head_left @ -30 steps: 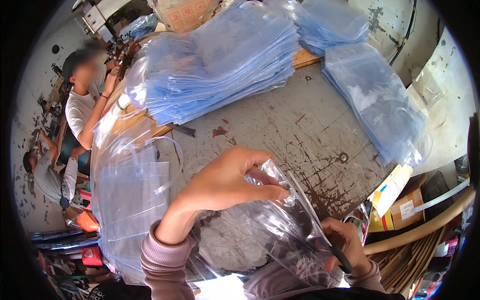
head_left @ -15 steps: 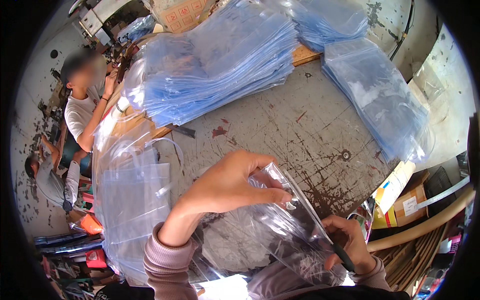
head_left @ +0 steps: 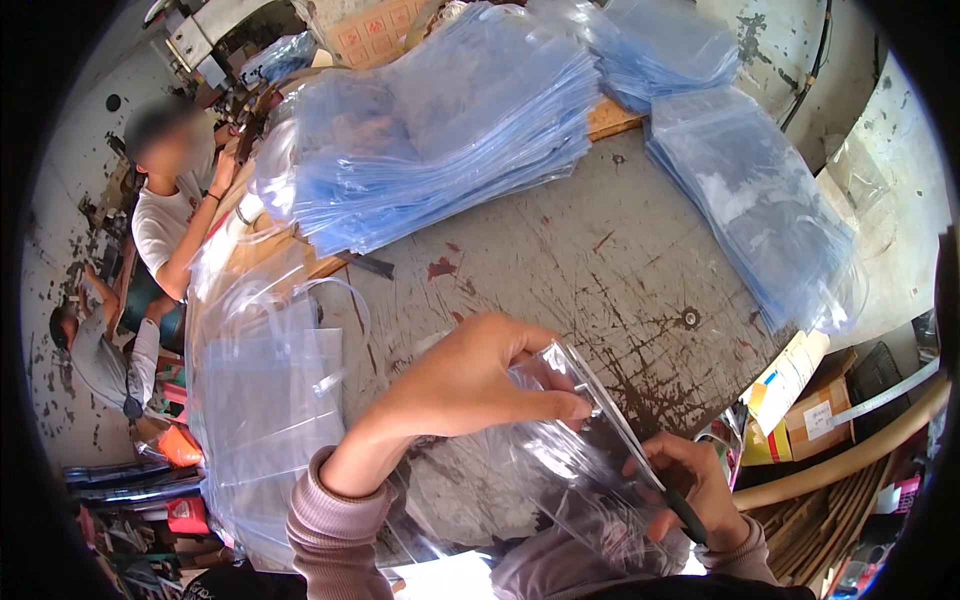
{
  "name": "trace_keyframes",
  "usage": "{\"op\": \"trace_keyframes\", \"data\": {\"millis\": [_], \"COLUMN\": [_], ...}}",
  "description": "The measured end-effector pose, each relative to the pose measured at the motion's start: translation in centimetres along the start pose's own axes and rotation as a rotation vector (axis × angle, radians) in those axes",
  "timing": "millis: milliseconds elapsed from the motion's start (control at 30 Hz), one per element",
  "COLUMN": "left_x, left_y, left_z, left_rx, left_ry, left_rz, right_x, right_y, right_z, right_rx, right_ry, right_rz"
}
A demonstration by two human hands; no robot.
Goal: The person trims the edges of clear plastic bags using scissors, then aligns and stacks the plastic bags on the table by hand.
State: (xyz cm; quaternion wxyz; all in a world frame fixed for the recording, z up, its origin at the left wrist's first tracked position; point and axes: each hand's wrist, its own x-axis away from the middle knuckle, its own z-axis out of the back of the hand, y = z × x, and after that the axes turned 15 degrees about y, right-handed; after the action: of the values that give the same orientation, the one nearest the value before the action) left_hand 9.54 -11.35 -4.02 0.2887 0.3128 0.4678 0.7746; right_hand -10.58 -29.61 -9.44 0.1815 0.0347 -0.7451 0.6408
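My left hand (head_left: 480, 375) pinches a clear plastic bag (head_left: 575, 465) near its upper edge, between thumb and fingers. The bag hangs down in shiny folds over the table's near edge and my lap. In my right hand (head_left: 695, 475) is a pair of scissors (head_left: 685, 512) with dark handles, its long blades slanting up and left along the bag's right edge. The blade tips lie close to my left fingertips. Glare and folds hide whether the blades are cutting into the plastic.
Bluish clear plastic bags lie in a large stack (head_left: 450, 130) at the back, with another pile (head_left: 750, 190) at right. Flat clear bags (head_left: 270, 400) rest at left on the scratched table (head_left: 520, 240). A co-worker (head_left: 170, 220) sits far left. Cardboard boxes (head_left: 815, 420) stand at lower right.
My left hand has shifted slightly down and right with the bag's edge. The scissors have moved a little the same way; both hands keep their grip.
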Motion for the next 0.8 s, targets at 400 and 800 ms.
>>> {"op": "trace_keyframes", "data": {"millis": [400,800], "left_x": [-0.2,0.1], "left_y": [0.1,0.1], "left_z": [-0.6,-1.1], "left_rx": [0.076,0.059], "left_ry": [-0.024,-0.012], "left_rz": [-0.024,-0.116], "right_x": [-1.0,-1.3], "right_y": [1.3,-0.2], "right_z": [0.5,-0.4], "right_rx": [-0.040,-0.104], "right_ry": [-0.044,-0.005], "right_rz": [0.088,0.041]}}
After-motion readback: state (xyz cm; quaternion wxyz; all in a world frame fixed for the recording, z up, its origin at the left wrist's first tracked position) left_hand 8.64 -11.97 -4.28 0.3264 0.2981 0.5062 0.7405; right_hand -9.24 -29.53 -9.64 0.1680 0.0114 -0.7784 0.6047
